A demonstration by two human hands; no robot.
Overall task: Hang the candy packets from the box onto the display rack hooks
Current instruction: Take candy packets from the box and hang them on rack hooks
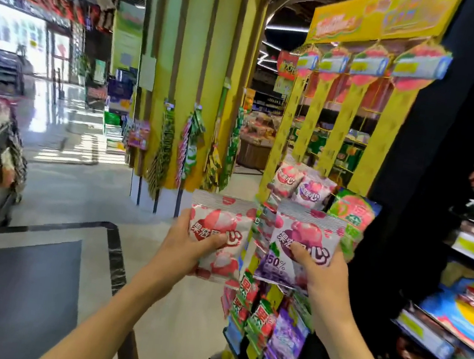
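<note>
Two candy packets held up before yellow display rack (339, 139): pink packet (217, 231) gripped in left hand (187, 244), purple packet (302, 246) pinched in right hand (324, 278).

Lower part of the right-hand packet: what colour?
Purple, on the right-hand packet, head view.

The rack hooks (364, 109) are too blurred to make out; the right packet (302, 249) hides those behind it.

Shop: yellow display rack (340, 127) w/ hanging candy packets (305, 186), stocked snack shelves (469, 248), aisle.
</note>
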